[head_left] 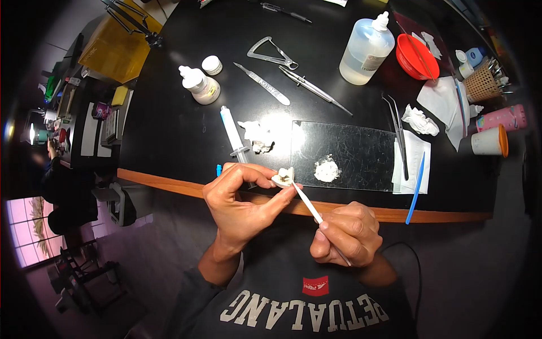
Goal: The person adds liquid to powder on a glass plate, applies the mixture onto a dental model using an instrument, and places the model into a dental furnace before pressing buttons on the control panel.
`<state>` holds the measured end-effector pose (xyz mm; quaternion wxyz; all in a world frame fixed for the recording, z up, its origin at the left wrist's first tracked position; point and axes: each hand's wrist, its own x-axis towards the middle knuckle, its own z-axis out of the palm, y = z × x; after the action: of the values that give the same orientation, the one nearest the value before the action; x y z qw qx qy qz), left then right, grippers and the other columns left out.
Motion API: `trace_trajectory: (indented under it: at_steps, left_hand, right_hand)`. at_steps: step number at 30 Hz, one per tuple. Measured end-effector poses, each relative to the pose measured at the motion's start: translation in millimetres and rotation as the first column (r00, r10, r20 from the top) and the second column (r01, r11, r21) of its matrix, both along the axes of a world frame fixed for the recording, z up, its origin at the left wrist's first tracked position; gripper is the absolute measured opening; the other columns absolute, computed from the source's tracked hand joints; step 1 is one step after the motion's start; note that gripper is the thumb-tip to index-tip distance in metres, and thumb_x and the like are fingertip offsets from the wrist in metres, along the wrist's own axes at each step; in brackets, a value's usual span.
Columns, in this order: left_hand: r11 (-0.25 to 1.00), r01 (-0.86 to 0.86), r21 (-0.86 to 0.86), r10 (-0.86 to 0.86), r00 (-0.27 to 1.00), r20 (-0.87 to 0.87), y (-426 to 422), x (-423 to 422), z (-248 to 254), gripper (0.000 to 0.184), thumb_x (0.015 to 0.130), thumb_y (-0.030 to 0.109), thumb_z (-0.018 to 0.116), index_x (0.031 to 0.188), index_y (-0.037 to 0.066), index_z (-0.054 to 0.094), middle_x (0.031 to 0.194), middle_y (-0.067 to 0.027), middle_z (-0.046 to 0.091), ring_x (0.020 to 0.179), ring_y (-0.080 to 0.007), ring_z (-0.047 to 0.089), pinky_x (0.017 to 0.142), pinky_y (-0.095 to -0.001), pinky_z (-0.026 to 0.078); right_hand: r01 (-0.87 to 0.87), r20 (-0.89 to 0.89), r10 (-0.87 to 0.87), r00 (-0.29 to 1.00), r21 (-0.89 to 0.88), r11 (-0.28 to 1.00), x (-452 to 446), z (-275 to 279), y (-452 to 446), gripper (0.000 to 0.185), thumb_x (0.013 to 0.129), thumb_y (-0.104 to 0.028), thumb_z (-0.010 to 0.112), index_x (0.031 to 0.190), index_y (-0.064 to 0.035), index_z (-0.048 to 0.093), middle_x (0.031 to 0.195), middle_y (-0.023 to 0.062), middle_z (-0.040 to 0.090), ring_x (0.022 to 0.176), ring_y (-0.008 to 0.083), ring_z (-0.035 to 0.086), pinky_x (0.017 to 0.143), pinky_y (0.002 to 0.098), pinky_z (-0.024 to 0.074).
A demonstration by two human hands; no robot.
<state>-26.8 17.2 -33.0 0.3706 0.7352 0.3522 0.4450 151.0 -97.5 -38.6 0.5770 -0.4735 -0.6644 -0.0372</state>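
Observation:
My left hand [240, 200] pinches a small whitish piece [283, 177], resembling a plaster tooth model, between thumb and fingers near the table's front edge. My right hand [350, 234] grips a slim white stick-like tool [307, 203], its tip touching or very close to that piece. Just beyond my hands, a white powdery mound [326, 169] sits on a scratched glass slab [361, 152]. Left of the slab are crumpled white tissue [258, 134] and a syringe [232, 131]; its lower end is partly hidden by my left hand.
Farther back lie a scalpel [262, 83], a metal caliper [272, 53] and a pen-like metal instrument [316, 90]. A small bottle [201, 86] and a large bottle [367, 50] stand behind. Rightward are black tweezers [398, 135], a blue stick [416, 189] and a red bowl [416, 56].

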Motion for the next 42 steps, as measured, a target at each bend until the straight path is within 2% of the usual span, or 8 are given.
trace_trajectory:
  at_steps: [5,8,14,17,35,38,41,42]
  left_hand:
    - [1.000,0.006,-0.018,-0.006,1.000,0.006,0,0,-2,0.037,0.069,-0.010,0.095,0.079,-0.001,0.061,0.093,-0.0145,0.073,0.082,-0.0168,0.077,0.072,-0.0306,0.067]
    - [1.000,0.004,-0.011,-0.004,1.000,-0.002,0,1,-2,0.037,0.069,-0.011,0.094,0.079,-0.001,0.060,0.093,-0.0147,0.072,0.082,-0.0170,0.077,0.072,-0.0306,0.067]
    - [1.000,0.014,0.004,-0.014,1.000,-0.004,1,0,-2,0.037,0.069,-0.011,0.094,0.079,-0.001,0.060,0.093,-0.0145,0.072,0.082,-0.0171,0.077,0.072,-0.0308,0.067]
    - [1.000,0.014,0.002,-0.014,1.000,-0.011,1,0,-1,0.037,0.069,-0.011,0.094,0.079,-0.001,0.060,0.094,-0.0145,0.072,0.082,-0.0172,0.077,0.072,-0.0308,0.067]
    - [0.999,0.004,0.039,-0.004,1.000,-0.016,4,-1,-3,0.040,0.066,-0.007,0.099,0.078,0.001,0.061,0.093,-0.0134,0.074,0.080,-0.0140,0.075,0.069,-0.0257,0.062]
    - [0.999,-0.003,0.047,0.004,1.000,-0.025,3,1,0,0.041,0.066,-0.005,0.101,0.078,0.002,0.062,0.093,-0.0125,0.074,0.078,-0.0120,0.074,0.067,-0.0235,0.058]
    - [0.999,-0.025,0.047,0.026,0.999,-0.029,2,-2,2,0.042,0.067,-0.002,0.102,0.079,0.002,0.062,0.093,-0.0120,0.075,0.078,-0.0109,0.072,0.067,-0.0230,0.056]
    - [0.998,-0.028,0.058,0.030,0.999,-0.030,2,-4,3,0.042,0.067,-0.002,0.102,0.079,0.002,0.062,0.093,-0.0121,0.075,0.079,-0.0109,0.072,0.068,-0.0234,0.057]
  right_hand:
    - [0.010,0.005,-0.010,1.000,-0.011,1.000,0,-1,-1,0.027,0.082,0.002,0.071,0.108,-0.0046,0.068,0.087,0.0062,0.071,0.071,0.0183,0.070,0.050,0.0292,0.0503]
    - [0.027,0.007,-0.027,1.000,0.025,0.999,0,-5,1,0.024,0.082,-0.003,0.078,0.106,-0.0049,0.073,0.090,0.0059,0.074,0.069,0.0165,0.072,0.050,0.0272,0.0509]
    - [0.012,0.005,-0.012,1.000,0.023,1.000,1,-3,2,0.024,0.082,-0.002,0.078,0.105,-0.0044,0.073,0.090,0.0060,0.074,0.069,0.0161,0.072,0.048,0.0272,0.0505]
    - [0.009,0.007,-0.009,1.000,-0.020,1.000,-1,0,0,0.027,0.082,0.002,0.072,0.108,-0.0049,0.068,0.087,0.0063,0.072,0.071,0.0187,0.070,0.050,0.0295,0.0505]
    - [0.020,0.017,-0.021,1.000,0.025,0.999,1,-2,3,0.023,0.082,-0.002,0.077,0.105,-0.0039,0.072,0.089,0.0061,0.073,0.068,0.0156,0.072,0.049,0.0268,0.0512]
    - [0.003,-0.061,-0.001,0.998,0.034,0.999,3,-2,1,0.023,0.083,0.000,0.076,0.106,-0.0026,0.072,0.088,0.0068,0.073,0.067,0.0190,0.072,0.051,0.0288,0.0531]
    - [0.090,-0.157,-0.092,0.983,-0.018,0.996,16,8,-2,0.022,0.084,0.002,0.075,0.105,-0.0010,0.071,0.089,0.0093,0.073,0.070,0.0235,0.072,0.055,0.0321,0.0563]
    - [0.145,-0.073,-0.153,0.985,-0.105,0.984,27,16,-4,0.022,0.085,0.005,0.074,0.106,0.0003,0.071,0.093,0.0134,0.072,0.075,0.0258,0.073,0.062,0.0350,0.0582]
